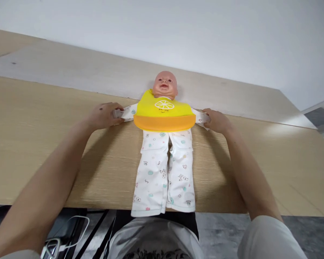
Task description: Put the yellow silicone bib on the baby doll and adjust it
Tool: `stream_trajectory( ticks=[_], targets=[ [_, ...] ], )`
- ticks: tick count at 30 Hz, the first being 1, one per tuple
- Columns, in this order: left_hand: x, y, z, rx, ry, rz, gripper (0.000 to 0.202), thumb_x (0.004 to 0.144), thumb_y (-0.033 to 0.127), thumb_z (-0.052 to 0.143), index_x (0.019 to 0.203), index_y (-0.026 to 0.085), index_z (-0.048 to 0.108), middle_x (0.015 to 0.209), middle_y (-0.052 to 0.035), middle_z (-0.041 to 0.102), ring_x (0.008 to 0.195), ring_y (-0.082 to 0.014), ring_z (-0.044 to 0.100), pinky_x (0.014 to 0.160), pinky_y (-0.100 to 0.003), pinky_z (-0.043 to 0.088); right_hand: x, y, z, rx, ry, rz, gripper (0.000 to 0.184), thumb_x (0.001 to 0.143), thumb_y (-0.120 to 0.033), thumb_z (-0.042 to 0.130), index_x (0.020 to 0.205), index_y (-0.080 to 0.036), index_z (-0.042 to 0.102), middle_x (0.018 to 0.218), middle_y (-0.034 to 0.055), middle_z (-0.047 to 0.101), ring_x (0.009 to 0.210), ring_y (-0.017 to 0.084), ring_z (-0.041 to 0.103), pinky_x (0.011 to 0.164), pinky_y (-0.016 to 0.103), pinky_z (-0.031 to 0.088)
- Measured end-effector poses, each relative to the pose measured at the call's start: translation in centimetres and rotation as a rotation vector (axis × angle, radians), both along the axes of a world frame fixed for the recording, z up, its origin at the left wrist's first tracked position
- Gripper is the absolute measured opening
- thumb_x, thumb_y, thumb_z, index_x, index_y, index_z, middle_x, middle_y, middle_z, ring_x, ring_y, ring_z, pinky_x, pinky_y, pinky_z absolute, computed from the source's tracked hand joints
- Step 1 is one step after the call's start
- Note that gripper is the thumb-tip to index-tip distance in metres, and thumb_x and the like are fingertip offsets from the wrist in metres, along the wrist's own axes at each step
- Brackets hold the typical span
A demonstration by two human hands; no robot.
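Note:
A baby doll [165,84] lies on its back on the wooden table [37,144], head away from me. It wears a white printed outfit [162,172] and a yellow bib [164,114] with an orange pocket and a lemon-slice print. My left hand [104,115] is closed on the end of the doll's sleeve on the left side [125,113]. My right hand [217,120] is closed on the end of the other sleeve [201,117]. Both sleeves are stretched out sideways. The trouser cuffs reach the table's near edge.
The table butts against a pale ledge [97,72] below a white wall. Under the near edge, a white cable [75,230] and dark items lie on the floor at lower left. Grey floor [221,230] shows at lower right.

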State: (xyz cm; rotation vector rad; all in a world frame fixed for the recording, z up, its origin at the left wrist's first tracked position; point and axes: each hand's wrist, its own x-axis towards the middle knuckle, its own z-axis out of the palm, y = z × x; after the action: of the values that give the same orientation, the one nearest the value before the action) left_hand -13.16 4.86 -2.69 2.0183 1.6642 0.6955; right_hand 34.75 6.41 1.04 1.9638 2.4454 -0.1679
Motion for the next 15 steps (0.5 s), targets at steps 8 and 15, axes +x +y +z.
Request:
stream_trajectory(
  ticks=[8,15],
  targets=[
    [3.6,-3.0,2.7,0.199,-0.025,0.013,0.070,0.062,0.077,0.062,0.112,0.028,0.066,0.102,-0.0033,0.069,0.120,-0.0258,0.046,0.083,-0.039,0.025,-1.6,-1.4,0.8,0.068,0.140,0.010,0.072,0.073,-0.019,0.054,0.143,-0.017,0.042,0.135,0.0156,0.057,0.124,0.038,0.051,0.102,0.055,0.045],
    [6.8,2.2,3.2,-0.010,-0.669,0.284,0.058,0.070,0.067,0.070,0.100,0.018,0.061,0.095,-0.0034,0.068,0.107,-0.0162,0.055,0.084,-0.033,0.034,-5.8,2.3,0.7,-0.113,0.919,0.018,0.048,0.077,-0.027,0.055,0.124,-0.019,0.050,0.118,0.0108,0.065,0.109,0.022,0.062,0.098,0.042,0.051]
  ],
)
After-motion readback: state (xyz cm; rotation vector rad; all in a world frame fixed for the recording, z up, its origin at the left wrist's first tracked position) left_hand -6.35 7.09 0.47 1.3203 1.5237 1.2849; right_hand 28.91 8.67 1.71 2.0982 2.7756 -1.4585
